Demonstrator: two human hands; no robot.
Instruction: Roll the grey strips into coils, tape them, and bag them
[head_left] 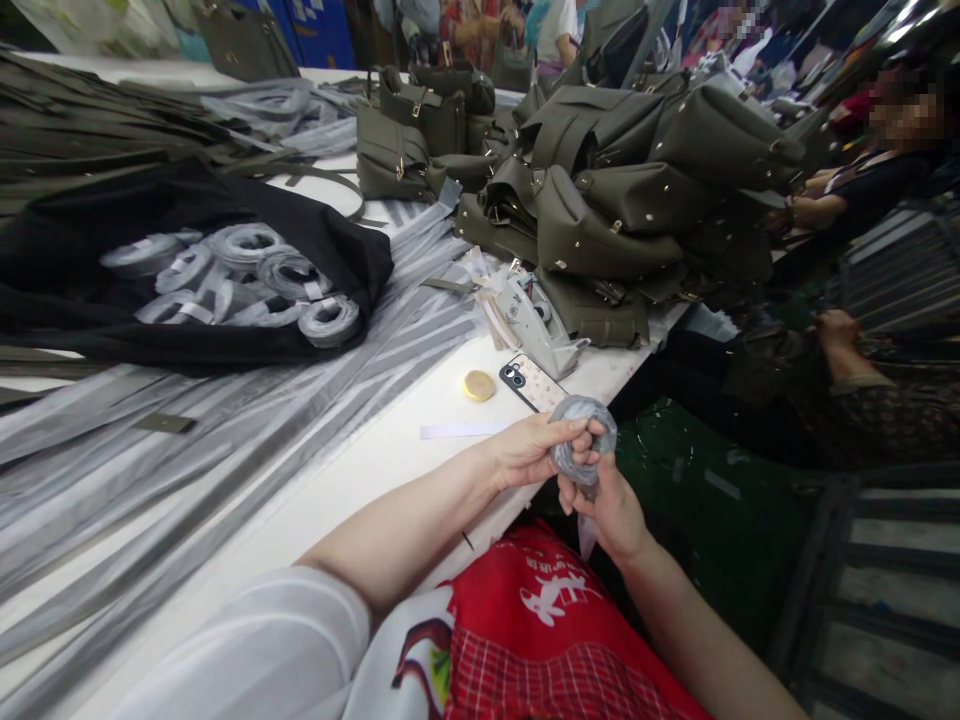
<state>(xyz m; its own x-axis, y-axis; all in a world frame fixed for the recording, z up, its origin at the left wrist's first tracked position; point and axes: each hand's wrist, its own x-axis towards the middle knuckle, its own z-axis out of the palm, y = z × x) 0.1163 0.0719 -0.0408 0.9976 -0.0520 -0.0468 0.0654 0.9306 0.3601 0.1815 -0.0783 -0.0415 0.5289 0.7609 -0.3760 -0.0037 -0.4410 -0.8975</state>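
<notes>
Both my hands hold a coiled strap (606, 420) wrapped in greyish clear plastic, just off the table's front edge. My left hand (534, 448) grips the coil from the left, with its fingers reaching into the ring. My right hand (613, 510) is closed on the coil's lower right side, and a loose tail of plastic hangs beneath it. Close by on the white table (390, 490) lie a phone in a patterned case (534, 385), a round yellow tape roll (478, 385) and a narrow white strip (457, 431).
Similar coils (247, 245) lie on black cloth (330, 235) at left. Long plastic-wrapped strips (225, 440) cover much of the table. Olive handbags (600, 215) are heaped behind, beside a plastic packet (536, 320). A person's arm (855, 350) shows at right; others are farther back.
</notes>
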